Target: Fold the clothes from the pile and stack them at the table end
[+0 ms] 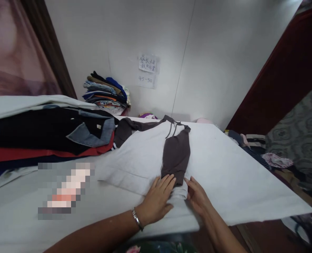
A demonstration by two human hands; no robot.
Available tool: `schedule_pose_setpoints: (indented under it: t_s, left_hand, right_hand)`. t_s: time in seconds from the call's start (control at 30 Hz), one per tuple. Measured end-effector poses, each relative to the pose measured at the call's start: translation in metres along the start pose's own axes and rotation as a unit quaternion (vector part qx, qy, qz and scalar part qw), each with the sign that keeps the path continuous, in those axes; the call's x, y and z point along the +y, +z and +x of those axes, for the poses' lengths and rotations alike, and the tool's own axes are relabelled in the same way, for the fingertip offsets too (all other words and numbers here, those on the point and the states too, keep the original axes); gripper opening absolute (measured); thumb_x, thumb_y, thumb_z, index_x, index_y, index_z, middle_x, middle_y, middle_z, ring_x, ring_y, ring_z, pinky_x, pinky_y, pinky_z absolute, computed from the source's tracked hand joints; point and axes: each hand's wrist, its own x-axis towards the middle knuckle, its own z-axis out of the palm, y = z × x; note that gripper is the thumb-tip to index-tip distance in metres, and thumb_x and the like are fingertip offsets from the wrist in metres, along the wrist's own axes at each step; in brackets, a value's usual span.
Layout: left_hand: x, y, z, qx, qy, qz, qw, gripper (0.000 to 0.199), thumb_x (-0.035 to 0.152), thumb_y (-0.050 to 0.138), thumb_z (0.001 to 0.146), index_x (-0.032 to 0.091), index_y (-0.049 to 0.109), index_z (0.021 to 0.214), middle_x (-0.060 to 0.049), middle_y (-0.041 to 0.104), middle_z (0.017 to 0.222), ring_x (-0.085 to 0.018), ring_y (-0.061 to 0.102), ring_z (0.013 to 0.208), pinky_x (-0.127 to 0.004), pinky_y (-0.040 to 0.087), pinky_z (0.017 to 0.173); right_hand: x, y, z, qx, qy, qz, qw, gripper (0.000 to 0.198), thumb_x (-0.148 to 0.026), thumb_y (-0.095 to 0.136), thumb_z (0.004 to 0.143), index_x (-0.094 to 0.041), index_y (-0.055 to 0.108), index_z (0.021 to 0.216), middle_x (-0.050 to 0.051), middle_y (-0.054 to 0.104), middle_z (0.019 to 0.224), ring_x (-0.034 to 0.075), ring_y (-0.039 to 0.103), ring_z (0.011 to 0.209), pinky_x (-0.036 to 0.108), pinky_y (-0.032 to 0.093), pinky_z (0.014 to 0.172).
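A sweatshirt (137, 158) with a white body, dark grey sleeves and a drawstring at the neck lies on the white-covered table. One side is folded inward, with the dark sleeve (176, 154) lying over the body. My left hand (157, 200), a silver bracelet at its wrist, rests flat with fingers stretched over the sleeve's lower end and the hem. On the other side, my right hand (198, 196) touches the folded edge near the hem, its fingers apart and partly hidden. The other dark sleeve (137, 124) stretches out to the left.
Black, red and blue garments (50, 130) lie in a heap at the left. A stack of folded clothes (105, 93) stands by the wall behind. Handwritten paper notes (147, 70) are stuck on the wall. More clothes (256, 144) lie beyond the right edge of the table (237, 189). A blurred patch covers something at left.
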Motion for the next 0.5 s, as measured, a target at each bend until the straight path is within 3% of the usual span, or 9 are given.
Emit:
schedule_pose_setpoints:
  t_s: [0.1,0.17,0.27,0.37,0.5]
  left_hand:
    - [-0.002,-0.005,0.015,0.042,-0.032,0.0,0.999,0.065,0.013,0.054,0.076,0.018,0.034,0.137,-0.011,0.047,0.14,-0.024,0.042,0.129,-0.047,0.027,0.111]
    - [-0.004,-0.016,0.024,0.062,-0.044,-0.028,0.997,0.05,0.004,0.047,0.074,0.019,0.049,0.122,-0.008,0.062,0.121,-0.021,0.055,0.113,-0.043,0.033,0.106]
    - [-0.003,-0.039,0.026,0.09,-0.05,-0.077,0.992,0.034,0.003,0.04,0.079,0.021,0.058,0.103,-0.003,0.069,0.095,-0.017,0.061,0.089,-0.037,0.043,0.091]
    - [0.003,-0.068,0.008,0.117,-0.026,-0.08,0.99,0.031,0.009,0.039,0.083,0.022,0.056,0.106,-0.005,0.067,0.097,-0.018,0.059,0.089,-0.035,0.045,0.084]
    - [0.003,-0.11,-0.04,0.079,-0.019,-0.09,0.993,0.027,0.018,0.038,0.085,0.027,0.057,0.102,-0.001,0.066,0.091,-0.017,0.059,0.081,-0.03,0.046,0.076]
  right_hand:
    - [-0.001,0.008,0.001,-0.008,-0.001,-0.001,1.0,0.035,-0.032,0.073,0.074,-0.023,0.06,0.106,0.0,0.069,0.096,0.011,0.062,0.068,0.017,0.047,0.047]
    - [-0.003,0.01,0.002,-0.019,0.003,0.007,1.0,0.034,-0.032,0.074,0.074,-0.022,0.061,0.104,0.001,0.069,0.097,0.013,0.064,0.073,0.019,0.051,0.053]
    - [-0.008,0.006,0.007,-0.039,0.027,0.046,0.998,0.032,-0.037,0.071,0.077,-0.02,0.061,0.103,0.005,0.068,0.102,0.018,0.066,0.086,0.03,0.057,0.073]
    - [-0.019,-0.006,0.025,-0.045,0.061,0.092,0.993,0.034,-0.043,0.061,0.084,-0.018,0.059,0.107,0.008,0.068,0.105,0.02,0.067,0.089,0.037,0.056,0.081]
    - [-0.041,-0.023,0.071,-0.012,0.072,0.112,0.991,0.03,-0.043,0.053,0.089,-0.015,0.058,0.1,0.007,0.07,0.086,0.018,0.069,0.072,0.033,0.058,0.069]
